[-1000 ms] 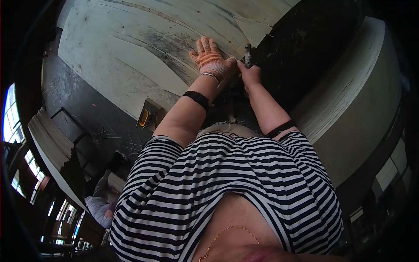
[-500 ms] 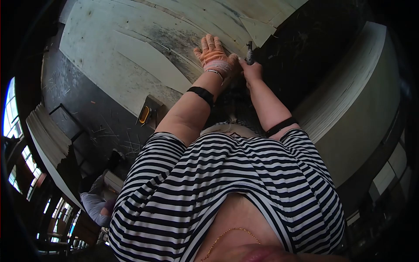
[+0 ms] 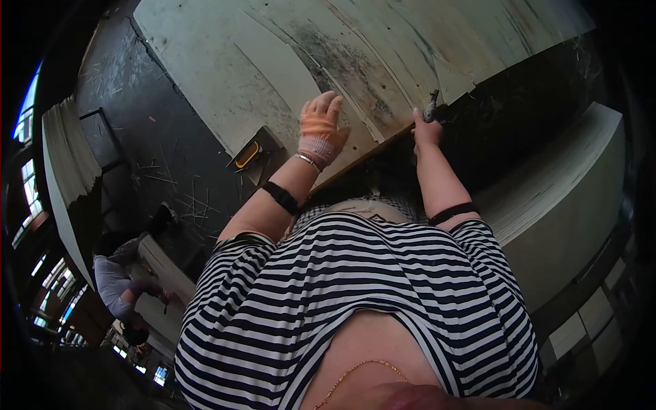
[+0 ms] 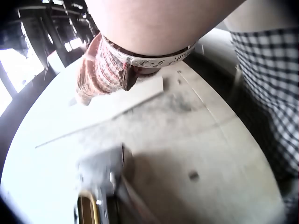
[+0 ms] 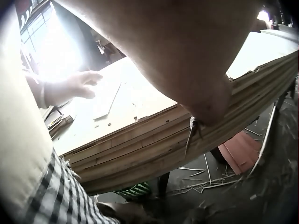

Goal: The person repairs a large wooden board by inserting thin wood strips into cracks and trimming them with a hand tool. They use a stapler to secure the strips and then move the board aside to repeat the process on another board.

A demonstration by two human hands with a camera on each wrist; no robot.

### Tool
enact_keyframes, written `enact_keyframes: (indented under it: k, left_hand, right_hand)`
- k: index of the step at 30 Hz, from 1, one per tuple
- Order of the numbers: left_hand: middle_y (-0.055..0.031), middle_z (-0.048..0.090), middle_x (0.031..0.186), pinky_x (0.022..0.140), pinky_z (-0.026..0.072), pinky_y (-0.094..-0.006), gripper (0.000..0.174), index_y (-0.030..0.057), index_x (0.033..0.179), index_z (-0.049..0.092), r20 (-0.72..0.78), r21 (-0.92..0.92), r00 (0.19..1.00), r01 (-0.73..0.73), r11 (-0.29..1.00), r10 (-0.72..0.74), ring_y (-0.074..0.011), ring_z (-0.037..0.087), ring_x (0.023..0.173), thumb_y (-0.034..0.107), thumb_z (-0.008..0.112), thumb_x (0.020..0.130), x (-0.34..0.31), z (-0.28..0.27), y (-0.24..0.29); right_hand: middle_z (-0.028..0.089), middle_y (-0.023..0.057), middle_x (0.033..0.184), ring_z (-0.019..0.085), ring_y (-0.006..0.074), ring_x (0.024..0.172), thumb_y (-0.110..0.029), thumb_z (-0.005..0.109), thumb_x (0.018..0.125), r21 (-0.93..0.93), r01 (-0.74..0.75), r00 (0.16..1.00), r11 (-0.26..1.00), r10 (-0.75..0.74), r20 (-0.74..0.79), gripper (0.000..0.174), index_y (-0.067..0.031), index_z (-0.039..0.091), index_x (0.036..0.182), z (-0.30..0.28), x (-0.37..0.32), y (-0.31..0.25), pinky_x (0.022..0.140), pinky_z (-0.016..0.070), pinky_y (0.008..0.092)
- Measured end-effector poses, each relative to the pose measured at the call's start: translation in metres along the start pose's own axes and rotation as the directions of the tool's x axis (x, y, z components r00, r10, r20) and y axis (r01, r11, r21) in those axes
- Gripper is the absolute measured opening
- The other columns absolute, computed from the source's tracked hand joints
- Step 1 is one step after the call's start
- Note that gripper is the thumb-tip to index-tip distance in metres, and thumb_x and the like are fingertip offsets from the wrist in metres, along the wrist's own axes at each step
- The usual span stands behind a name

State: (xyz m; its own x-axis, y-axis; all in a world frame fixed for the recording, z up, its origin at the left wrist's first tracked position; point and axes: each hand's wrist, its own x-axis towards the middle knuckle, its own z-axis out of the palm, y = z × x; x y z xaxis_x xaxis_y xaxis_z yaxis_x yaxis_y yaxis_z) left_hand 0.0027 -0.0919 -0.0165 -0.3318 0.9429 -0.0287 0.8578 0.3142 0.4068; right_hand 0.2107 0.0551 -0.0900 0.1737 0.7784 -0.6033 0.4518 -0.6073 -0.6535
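Note:
A stack of pale wood veneer sheets (image 3: 212, 75) lies in front of me, its layered edge (image 5: 140, 144) showing in the right wrist view. My left hand (image 3: 320, 130), in an orange and white knit glove, is over the near part of the top sheet with fingers loosely bent, holding nothing. My bare right hand (image 3: 427, 131) grips a slim tool with a grey wrapped handle (image 3: 430, 106) at the stack's near edge; its working end is mostly hidden. Left of the gloved hand, a yellow-rimmed tool (image 3: 247, 155) and a grey block (image 4: 105, 163) sit on the stack.
A tall stack of sheets (image 3: 567, 184) stands at right, another stack (image 3: 72, 164) at left. A person (image 3: 113, 283) works at lower left. Thin wood strips (image 3: 164, 184) litter the floor. A reddish piece (image 5: 240, 151) and a green basket (image 5: 133, 190) are low beside the stack.
My left hand has come off its flat spread on the sheet and drawn back toward me. The right hand with the tool has moved right, away from the left hand. The view has shifted.

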Motion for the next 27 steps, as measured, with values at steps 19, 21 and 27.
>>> enact_keyframes:
  k: [19, 21, 27]
  left_hand:
    - [-0.0087, 0.053, 0.11, 0.088, 0.0453, -0.039, 0.041, 0.0121, 0.11, 0.054, 0.017, 0.61, 0.787, 0.481, 0.63, -0.617, -0.0253, 0.053, 0.108, 0.026, 0.065, 0.072, -0.108, -0.051, -0.112]
    - [-0.0078, 0.057, 0.11, 0.086, 0.0468, -0.0367, 0.037, 0.0135, 0.109, 0.058, 0.187, 0.69, 0.735, 0.374, 0.62, -0.651, -0.0239, 0.055, 0.109, 0.029, 0.064, 0.076, -0.097, -0.048, -0.12]
    - [-0.019, 0.068, 0.09, 0.079, 0.0507, -0.0405, 0.024, 0.0053, 0.091, 0.066, 0.412, 0.283, 0.463, 0.754, 0.593, -0.785, -0.0369, 0.064, 0.09, 0.02, 0.055, 0.076, -0.024, -0.065, -0.086]
  right_hand:
    - [0.055, 0.0053, 0.057, 0.05, 0.015, 0.043, -0.037, 0.073, 0.079, 0.009, -0.002, 0.996, 1.0, 0.001, 0.091, 0.038, -0.0011, 0.059, 0.08, -0.003, 0.009, 0.005, 0.044, 0.039, 0.0309]
    - [0.055, 0.0049, 0.056, 0.051, 0.0149, 0.043, -0.037, 0.072, 0.079, 0.017, 0.048, 0.995, 0.999, -0.05, 0.082, 0.038, -0.0009, 0.06, 0.081, -0.001, 0.011, 0.008, 0.044, 0.0395, 0.0309]
    - [0.056, 0.0052, 0.058, 0.053, 0.0154, 0.045, -0.035, 0.072, 0.08, -0.081, 0.075, 0.995, 0.994, -0.07, 0.068, 0.036, -0.0008, 0.061, 0.081, 0.003, 0.024, 0.027, 0.045, 0.0412, 0.032]
